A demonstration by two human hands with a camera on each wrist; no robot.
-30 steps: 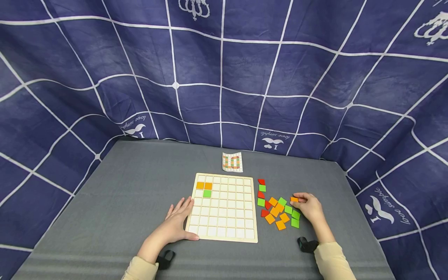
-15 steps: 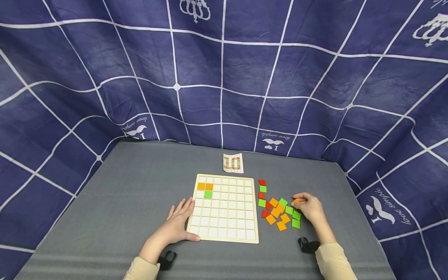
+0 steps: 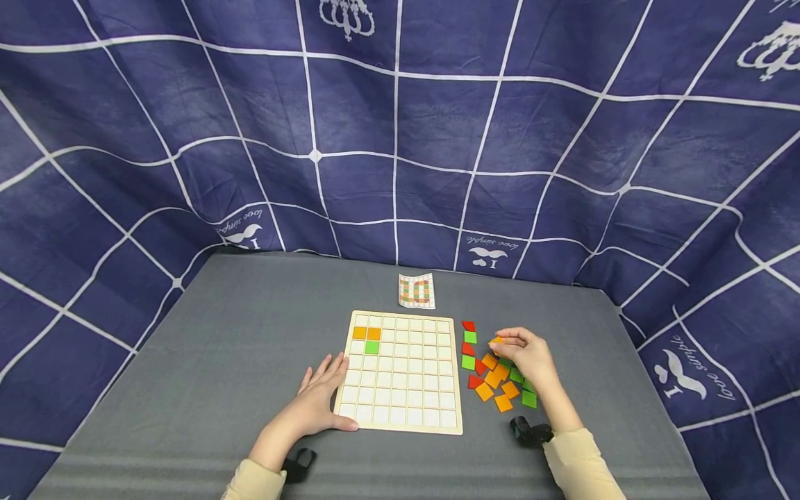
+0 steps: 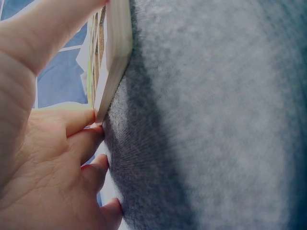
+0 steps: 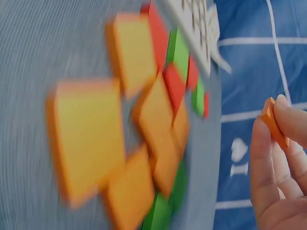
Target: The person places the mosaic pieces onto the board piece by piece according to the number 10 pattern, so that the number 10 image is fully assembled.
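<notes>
My left hand (image 3: 315, 403) rests along the left edge of a pale wooden grid board (image 3: 400, 425), fingers spread and thumb at the near left corner. In the left wrist view the fingertips touch the side of the board (image 4: 120, 40). Two orange tiles (image 3: 373, 334) and a green tile (image 3: 371, 347) sit in cells at its upper left. Above the loose pile, my right hand (image 3: 528, 354) pinches an orange square tile (image 5: 273, 124) between thumb and fingers. That pile of orange tiles (image 3: 484, 392), with green tiles (image 3: 529, 399) and red pieces (image 3: 474, 381), lies right of the board.
Behind the board lies a small printed pattern card (image 3: 416, 291). Red and green pieces form a short column (image 3: 469, 337) beside the board's right edge. A blue curtain (image 3: 431, 118) with white lines rises behind the grey table (image 3: 250, 312).
My right hand has moved left and slightly away from me, carrying the orange tile from the pile's right side to over its far edge. The left hand and board stay put.
</notes>
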